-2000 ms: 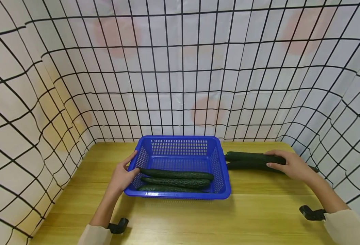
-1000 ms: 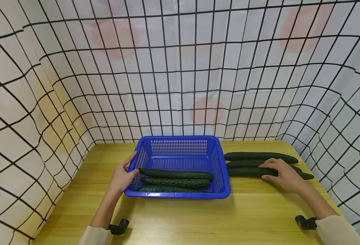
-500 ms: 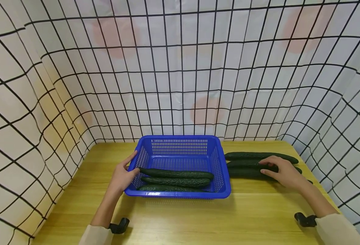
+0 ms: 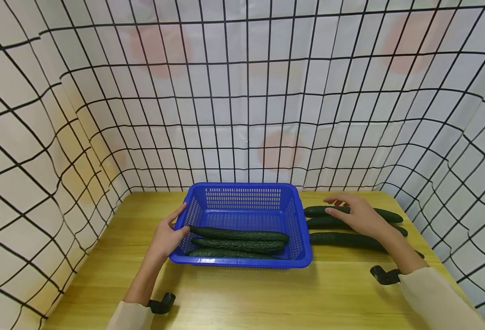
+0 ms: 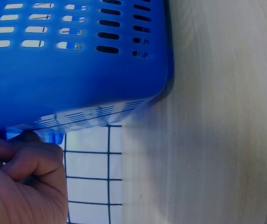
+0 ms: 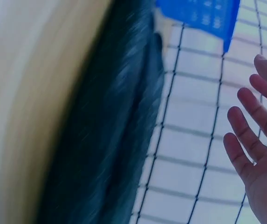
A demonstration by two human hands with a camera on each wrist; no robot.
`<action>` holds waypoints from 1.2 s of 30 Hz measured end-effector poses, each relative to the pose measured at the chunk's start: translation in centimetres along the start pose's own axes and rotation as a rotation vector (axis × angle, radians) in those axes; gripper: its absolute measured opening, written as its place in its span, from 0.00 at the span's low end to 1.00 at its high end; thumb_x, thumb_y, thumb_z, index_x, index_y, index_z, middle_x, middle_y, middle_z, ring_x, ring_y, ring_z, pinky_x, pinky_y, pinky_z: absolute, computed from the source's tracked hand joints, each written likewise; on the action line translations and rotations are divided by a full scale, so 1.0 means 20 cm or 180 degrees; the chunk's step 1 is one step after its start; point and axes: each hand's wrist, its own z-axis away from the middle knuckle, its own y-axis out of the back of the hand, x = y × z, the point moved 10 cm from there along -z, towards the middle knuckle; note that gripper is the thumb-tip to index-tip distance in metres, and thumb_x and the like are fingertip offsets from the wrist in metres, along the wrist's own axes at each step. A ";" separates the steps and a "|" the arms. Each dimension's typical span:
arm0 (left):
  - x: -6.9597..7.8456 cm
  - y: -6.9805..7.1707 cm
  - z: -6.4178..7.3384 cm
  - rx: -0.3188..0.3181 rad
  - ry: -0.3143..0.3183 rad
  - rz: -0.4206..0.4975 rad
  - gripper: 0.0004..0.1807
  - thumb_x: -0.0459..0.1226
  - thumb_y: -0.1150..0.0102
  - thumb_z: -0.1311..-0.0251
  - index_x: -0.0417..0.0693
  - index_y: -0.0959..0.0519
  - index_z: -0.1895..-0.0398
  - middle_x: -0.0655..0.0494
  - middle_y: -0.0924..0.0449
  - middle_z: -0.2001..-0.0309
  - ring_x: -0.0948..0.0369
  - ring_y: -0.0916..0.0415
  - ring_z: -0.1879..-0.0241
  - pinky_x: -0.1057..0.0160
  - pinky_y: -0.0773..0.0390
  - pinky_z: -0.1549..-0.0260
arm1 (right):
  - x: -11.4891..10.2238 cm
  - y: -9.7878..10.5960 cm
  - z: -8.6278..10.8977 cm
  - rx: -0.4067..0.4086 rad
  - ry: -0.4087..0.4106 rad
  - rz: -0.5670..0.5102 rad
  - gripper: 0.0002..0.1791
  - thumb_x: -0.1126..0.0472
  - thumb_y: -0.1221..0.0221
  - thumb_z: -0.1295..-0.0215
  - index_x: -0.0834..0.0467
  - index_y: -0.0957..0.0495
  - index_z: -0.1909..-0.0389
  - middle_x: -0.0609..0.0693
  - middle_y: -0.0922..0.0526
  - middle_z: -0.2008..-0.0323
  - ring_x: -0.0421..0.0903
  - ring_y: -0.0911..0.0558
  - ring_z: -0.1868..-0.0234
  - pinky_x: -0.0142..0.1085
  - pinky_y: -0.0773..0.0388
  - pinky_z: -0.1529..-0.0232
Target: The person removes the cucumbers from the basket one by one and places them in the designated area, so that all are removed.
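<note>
My left hand grips the left rim of a blue plastic basket, thumb on the inside; in the left wrist view its fingers curl at the rim. Three dark green cucumbers lie side by side along the front of the basket, the rearmost cucumber uppermost in view. To the right, my right hand hovers over a back cucumber and a middle cucumber, fingers spread and holding nothing. A front cucumber lies nearer me, partly hidden by the right wrist.
The wooden table extends in front of the basket. A black wire grid before white sheeting encloses the back and both sides. Each wrist wears a black camera mount, such as the right mount.
My right hand has let go of the cucumbers and moved left and back. The front cucumber now lies apart from the other two. My left hand stays on the basket rim.
</note>
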 end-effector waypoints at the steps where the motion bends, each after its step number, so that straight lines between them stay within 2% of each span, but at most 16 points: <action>1: 0.00 0.00 0.00 0.0000 -0.0002 -0.0001 0.41 0.34 0.40 0.37 0.71 0.37 0.21 0.30 0.17 0.50 0.51 0.14 0.65 0.54 0.12 0.70 | -0.03 0.00 -0.02 -0.0001 0.0018 -0.0014 0.20 0.49 0.40 0.26 0.54 0.19 0.40 0.54 0.16 0.44 0.54 0.20 0.47 0.56 0.23 0.45; 5: 0.00 -0.01 0.00 -0.0009 -0.0021 0.0022 0.41 0.34 0.39 0.37 0.70 0.37 0.21 0.31 0.16 0.52 0.52 0.14 0.67 0.55 0.13 0.71 | -0.14 -0.02 -0.10 0.0007 0.0119 -0.0087 0.19 0.51 0.39 0.27 0.53 0.19 0.40 0.52 0.16 0.45 0.52 0.19 0.48 0.55 0.22 0.45; 11: 0.00 -0.02 -0.01 -0.0008 -0.0073 0.0048 0.42 0.32 0.39 0.39 0.67 0.36 0.21 0.33 0.15 0.57 0.54 0.15 0.70 0.56 0.13 0.73 | -0.32 -0.06 -0.21 -0.0052 0.0234 -0.0467 0.20 0.51 0.39 0.27 0.56 0.20 0.39 0.53 0.16 0.45 0.49 0.18 0.49 0.53 0.19 0.45; 20: 0.01 -0.01 -0.01 -0.0011 -0.0086 0.0067 0.43 0.32 0.39 0.40 0.67 0.36 0.21 0.32 0.15 0.54 0.54 0.15 0.67 0.56 0.13 0.72 | -0.59 -0.14 -0.35 -0.0252 0.0472 -0.0742 0.20 0.51 0.39 0.27 0.53 0.20 0.39 0.49 0.16 0.46 0.46 0.18 0.49 0.50 0.18 0.45; 28: 0.02 -0.01 -0.01 -0.0019 -0.0102 0.0032 0.42 0.32 0.39 0.39 0.67 0.36 0.21 0.33 0.15 0.54 0.55 0.16 0.69 0.56 0.14 0.72 | -0.72 -0.25 -0.46 -0.0439 0.0553 -0.0721 0.22 0.49 0.38 0.27 0.52 0.21 0.38 0.47 0.16 0.44 0.44 0.19 0.48 0.47 0.18 0.44; 36: 0.01 -0.01 -0.01 -0.0042 -0.0088 0.0111 0.43 0.32 0.39 0.39 0.68 0.37 0.21 0.32 0.15 0.54 0.54 0.15 0.69 0.56 0.14 0.73 | -0.82 -0.35 -0.53 -0.0612 0.0619 -0.0816 0.22 0.51 0.38 0.28 0.54 0.21 0.37 0.48 0.17 0.44 0.46 0.18 0.48 0.45 0.18 0.46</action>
